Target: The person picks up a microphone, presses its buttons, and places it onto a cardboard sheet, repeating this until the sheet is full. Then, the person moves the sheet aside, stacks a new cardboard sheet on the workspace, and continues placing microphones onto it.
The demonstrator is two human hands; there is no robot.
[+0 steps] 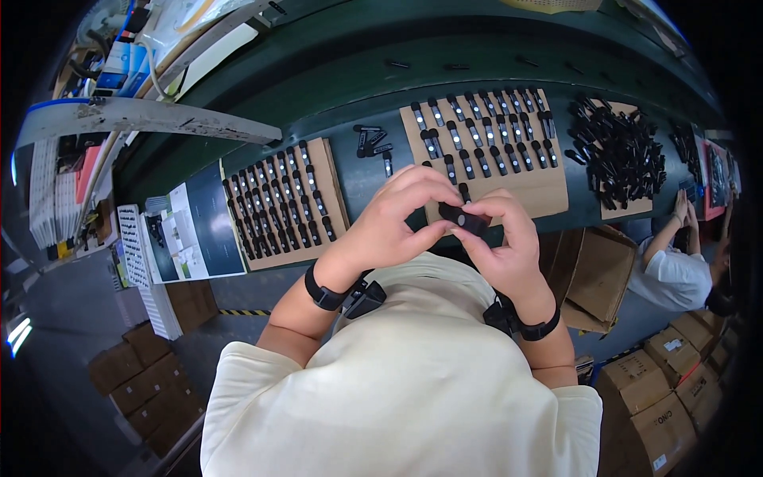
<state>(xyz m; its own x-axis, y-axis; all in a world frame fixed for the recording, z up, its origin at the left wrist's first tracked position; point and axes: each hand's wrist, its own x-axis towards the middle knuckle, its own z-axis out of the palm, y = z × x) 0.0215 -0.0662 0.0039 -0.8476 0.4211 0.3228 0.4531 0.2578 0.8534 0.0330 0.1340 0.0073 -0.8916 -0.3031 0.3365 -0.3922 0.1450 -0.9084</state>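
Over the near edge of a cardboard sheet (548, 195), both my hands meet on a small black device (461, 218) with a greyish round spot. My left hand (405, 211) pinches it from the left with thumb and forefinger. From the right, my right hand (506, 242) grips it with its thumb and fingers. Fingers cover part of the device. Rows of slim black clip-on microphones (490, 131) with rounded dark heads lie on the sheet just beyond. One more microphone (464, 191) shows right behind the held device.
A second cardboard sheet (338, 199) on the left carries more rows. Several loose microphones (369, 141) lie between the sheets. A dense heap (624, 155) sits at right. A metal arm (159, 115) juts in at upper left. Another person (675, 270) works at far right, near cartons (636, 381).
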